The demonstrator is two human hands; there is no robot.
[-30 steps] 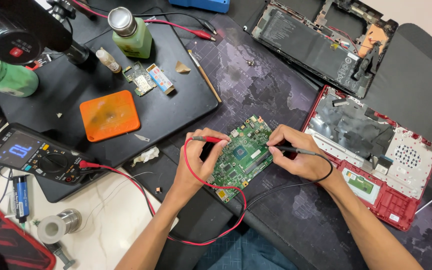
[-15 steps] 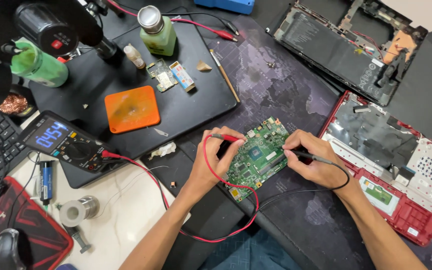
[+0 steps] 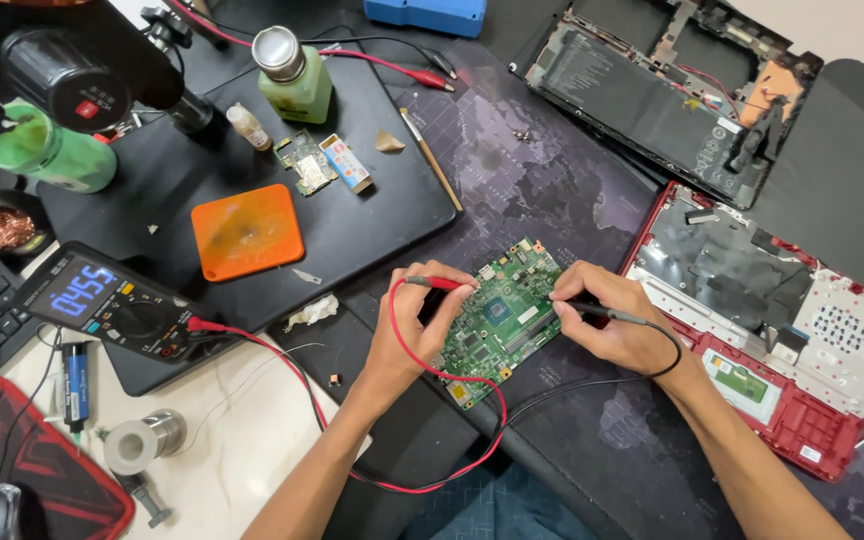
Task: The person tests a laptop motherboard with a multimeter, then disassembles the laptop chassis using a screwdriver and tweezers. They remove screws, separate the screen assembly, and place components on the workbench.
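A green rectangular circuit board (image 3: 503, 320) was laid flat on the dark printed mat (image 3: 542, 180) that covered the tabletop, just in front of the person. The left hand (image 3: 414, 330) was placed at the board's left edge, its grip closed on a red-handled test probe (image 3: 439, 284) whose tip was pointed at the board. The right hand (image 3: 620, 325) was rested at the board's right edge, its grip closed like a pen hold on a black test probe (image 3: 592, 310), the tip being set on the board's upper right part. A red lead (image 3: 432, 400) was looped from the left probe down across the mat and back to a dark digital multimeter (image 3: 117, 310) with a lit blue display, which was placed well to the left. A black lead (image 3: 652, 365) was curved under the right wrist. An opened red laptop base (image 3: 782, 330) was seen just right of the right hand. An orange square pad (image 3: 247, 230) was laid on a black closed laptop lid (image 3: 372, 215) beyond the board, near a green glass bottle with a metal cap (image 3: 295, 75).
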